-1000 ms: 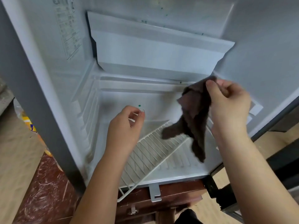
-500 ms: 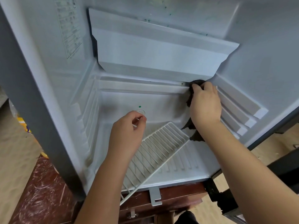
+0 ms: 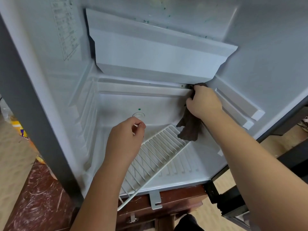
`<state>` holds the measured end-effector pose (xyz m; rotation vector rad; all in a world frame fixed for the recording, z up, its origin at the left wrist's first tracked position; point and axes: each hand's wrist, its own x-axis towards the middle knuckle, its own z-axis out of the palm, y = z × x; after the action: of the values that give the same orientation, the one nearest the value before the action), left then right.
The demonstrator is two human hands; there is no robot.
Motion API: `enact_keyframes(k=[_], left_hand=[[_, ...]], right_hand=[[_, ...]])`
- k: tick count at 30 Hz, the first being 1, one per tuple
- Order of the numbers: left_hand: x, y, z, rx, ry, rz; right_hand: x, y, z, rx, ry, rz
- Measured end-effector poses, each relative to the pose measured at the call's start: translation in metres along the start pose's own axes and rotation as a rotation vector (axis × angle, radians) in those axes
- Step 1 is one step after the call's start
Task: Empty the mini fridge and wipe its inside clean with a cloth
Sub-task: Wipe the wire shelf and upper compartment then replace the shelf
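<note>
From my end this looks like a lived-in room in a home rather than a fitted kitchen. The mini fridge (image 3: 266, 47) stands on a scratched reddish-brown wooden worktop (image 3: 38, 189) with a small metal drawer pull (image 3: 133, 219) below its front edge. A crumpled plastic bag (image 3: 6, 112) sits to the left, and pale wood-look floor (image 3: 220, 185) shows on the right.

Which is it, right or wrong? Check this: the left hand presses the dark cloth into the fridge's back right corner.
Wrong hand. The head view shows the right hand pressing the dark cloth into the fridge's back right corner; the left hand pinches the wire shelf.
</note>
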<state>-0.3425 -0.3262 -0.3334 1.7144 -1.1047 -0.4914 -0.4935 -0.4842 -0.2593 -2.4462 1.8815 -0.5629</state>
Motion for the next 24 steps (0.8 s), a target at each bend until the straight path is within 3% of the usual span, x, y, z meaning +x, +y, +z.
enact_keyframes(k=[9,17,24], left_hand=[[0.001,-0.005,-0.013,0.062,0.001,0.007],[0.002,-0.006,-0.004,0.068,-0.012,0.009],[0.006,-0.010,-0.008,0.066,0.070,-0.065]], right_hand=[[0.004,0.005,0.012,0.171,0.074,-0.091],[-0.008,-0.030,0.027,0.321,0.015,-0.189],[-0.018,-0.055,0.038,0.451,-0.016,-0.228]])
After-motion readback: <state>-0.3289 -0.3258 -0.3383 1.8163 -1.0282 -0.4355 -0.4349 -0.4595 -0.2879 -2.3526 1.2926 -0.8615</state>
